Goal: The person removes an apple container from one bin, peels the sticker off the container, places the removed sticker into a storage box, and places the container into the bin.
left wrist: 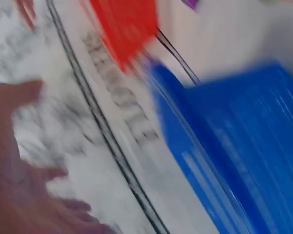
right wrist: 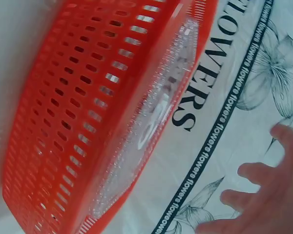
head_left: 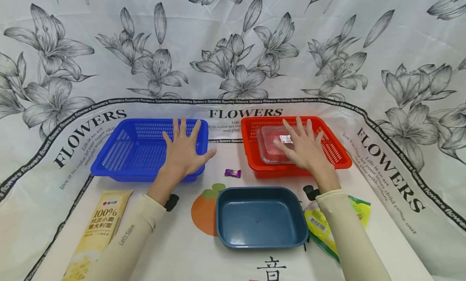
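Note:
My left hand [head_left: 183, 151] is spread wide in front of the blue basket [head_left: 120, 177], holding nothing. In the left wrist view, the blurred left hand [left wrist: 24, 180] appears apart from the blue basket [left wrist: 244, 141]. My right hand [head_left: 303, 149] is also spread with empty fingers, raised before the red basket [head_left: 262, 172]. A clear lidded plastic box [head_left: 267, 145] with a white label lies in that basket, partly covered by the hand. The right wrist view shows the right hand [right wrist: 268, 190] apart from the red basket [right wrist: 63, 107] and the clear box [right wrist: 151, 122].
A small purple wrapped candy [head_left: 233, 173] lies between the baskets. Nearer stands a dark blue tray [head_left: 260, 246]. A yellow pasta packet [head_left: 98, 228] lies at left, and a yellow-green bag [head_left: 320, 222] at right, partly under the right sleeve. A flower-printed cloth [head_left: 233, 62] hangs behind.

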